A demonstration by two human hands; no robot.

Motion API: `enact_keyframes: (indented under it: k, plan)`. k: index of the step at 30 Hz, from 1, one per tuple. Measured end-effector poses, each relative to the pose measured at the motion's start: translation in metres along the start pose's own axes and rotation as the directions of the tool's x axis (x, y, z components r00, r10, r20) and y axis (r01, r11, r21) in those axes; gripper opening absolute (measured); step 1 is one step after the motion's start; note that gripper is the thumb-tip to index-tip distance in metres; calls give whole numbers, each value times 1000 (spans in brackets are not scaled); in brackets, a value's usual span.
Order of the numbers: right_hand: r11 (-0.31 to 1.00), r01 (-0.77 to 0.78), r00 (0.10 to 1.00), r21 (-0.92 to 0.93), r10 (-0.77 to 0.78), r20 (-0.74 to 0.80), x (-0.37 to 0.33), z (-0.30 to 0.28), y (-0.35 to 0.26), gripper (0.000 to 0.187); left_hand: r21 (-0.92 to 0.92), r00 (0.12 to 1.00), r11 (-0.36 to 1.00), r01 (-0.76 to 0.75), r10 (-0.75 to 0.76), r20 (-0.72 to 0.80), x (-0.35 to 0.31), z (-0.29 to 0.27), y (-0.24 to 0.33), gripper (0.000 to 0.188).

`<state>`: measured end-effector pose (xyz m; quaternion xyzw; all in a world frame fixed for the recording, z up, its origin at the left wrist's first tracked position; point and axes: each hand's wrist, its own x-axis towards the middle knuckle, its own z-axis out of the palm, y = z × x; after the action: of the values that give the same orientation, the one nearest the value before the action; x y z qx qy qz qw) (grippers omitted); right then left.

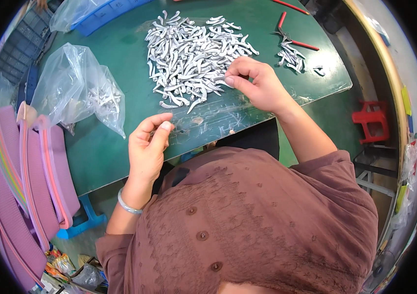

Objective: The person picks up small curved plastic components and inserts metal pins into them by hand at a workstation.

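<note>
A broad heap of small, curved, ridged silver-grey pieces [189, 54] lies on the green table [135, 59]. At the heap's near right edge my right hand [260, 84] is closed in a pinch, a small curved silver piece [221, 82] at its thumb and fingertips. My left hand [147, 147] hovers by the table's near edge, left of the heap and apart from it. Its fingers are curled, with thumb and forefinger close together. Whether anything tiny sits between them cannot be made out.
Red-handled pliers [285, 36] lie at the far right beside a smaller cluster of silver pieces [292, 58]. A clear plastic bag [79, 81] with more pieces stands at left. Behind it is a blue tray [105, 17]. Purple padded straps [17, 161] hang left; a red stool [371, 120] stands right.
</note>
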<state>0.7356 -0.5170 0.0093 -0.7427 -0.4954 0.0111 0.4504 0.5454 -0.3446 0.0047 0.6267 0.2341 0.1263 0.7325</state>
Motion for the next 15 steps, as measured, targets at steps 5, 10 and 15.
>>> enact_keyframes:
  k: [5, 10, 15]
  plan:
    - [693, -428, 904, 580, 334, 267, -9, 18, -23, 10, -65, 995, 998, 11, -5, 97, 5, 19, 12, 23]
    - [576, -485, 874, 658, 355, 332, -9, 37, -33, 11, -93, 993, 996, -18, 29, 116, 7, 27, 19, 22]
    - [559, -481, 876, 676, 341, 341, -8, 44, -37, 12, -129, 989, 990, -51, 68, 130, 4, 24, 18, 22]
